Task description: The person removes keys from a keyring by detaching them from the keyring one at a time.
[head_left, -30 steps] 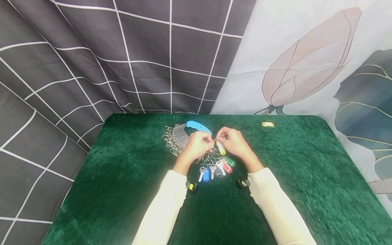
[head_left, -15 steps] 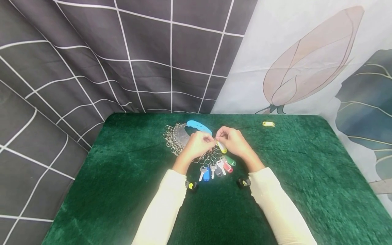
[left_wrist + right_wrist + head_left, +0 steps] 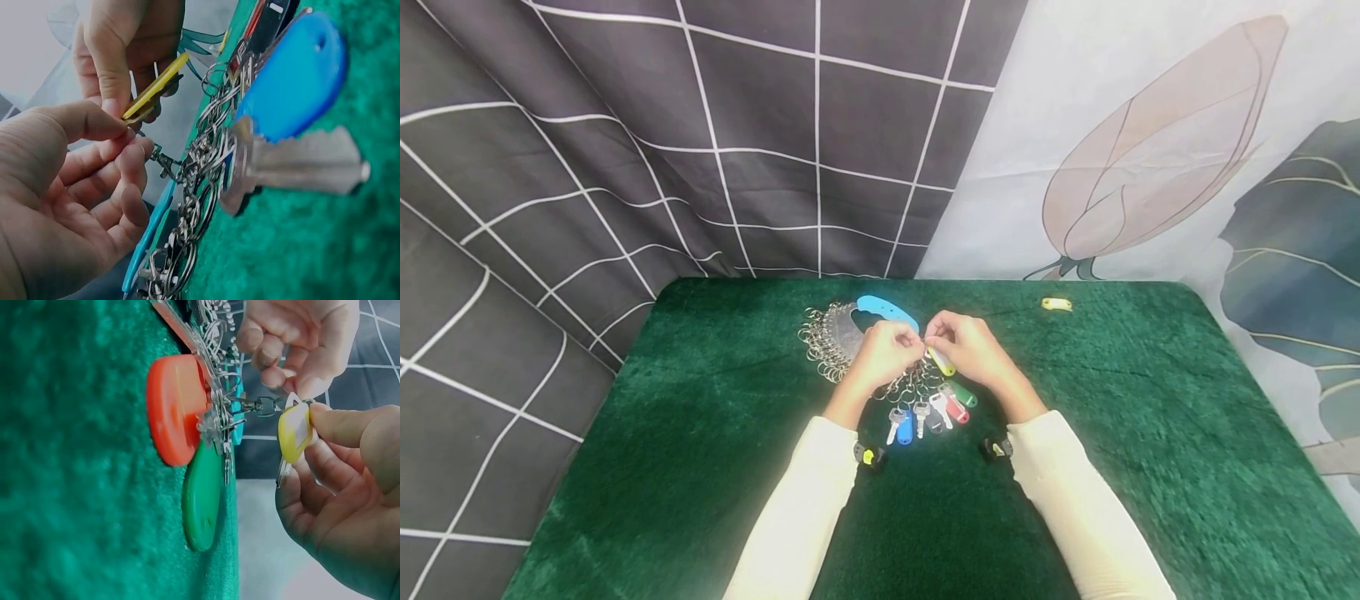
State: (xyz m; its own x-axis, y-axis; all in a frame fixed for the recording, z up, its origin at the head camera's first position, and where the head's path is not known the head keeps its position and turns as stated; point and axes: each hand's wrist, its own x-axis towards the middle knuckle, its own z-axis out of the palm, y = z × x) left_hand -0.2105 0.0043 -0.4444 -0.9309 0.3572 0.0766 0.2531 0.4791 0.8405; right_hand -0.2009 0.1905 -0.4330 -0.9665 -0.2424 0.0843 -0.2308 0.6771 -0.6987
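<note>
My left hand [image 3: 887, 350] pinches a small split ring between thumb and index finger, the ring mostly hidden by the fingertips. Against it, my right hand [image 3: 966, 348] holds a yellow key tag [image 3: 294, 432] with a white label by its ring end. Part of a key [image 3: 283, 472] shows behind that tag. A metal swivel clasp [image 3: 265, 405] runs from the pinched ring to a fan-shaped clear key holder [image 3: 844, 333] with a blue handle [image 3: 886, 309]. Keys and blue [image 3: 294, 75], dark, red [image 3: 177, 409] and green [image 3: 203, 497] tags hang on its near rings.
Another yellow key tag [image 3: 1057, 305] lies alone at the back right of the green cloth-covered table [image 3: 700, 467]. Several bare rings [image 3: 816, 346] fan out on the holder's left side. Behind the table hang a dark checked curtain [image 3: 760, 192] and a floral one.
Both hands stay at the same spot with small finger shifts. The right hand has moved slightly left, and the yellow tag has shifted a little with it.
</note>
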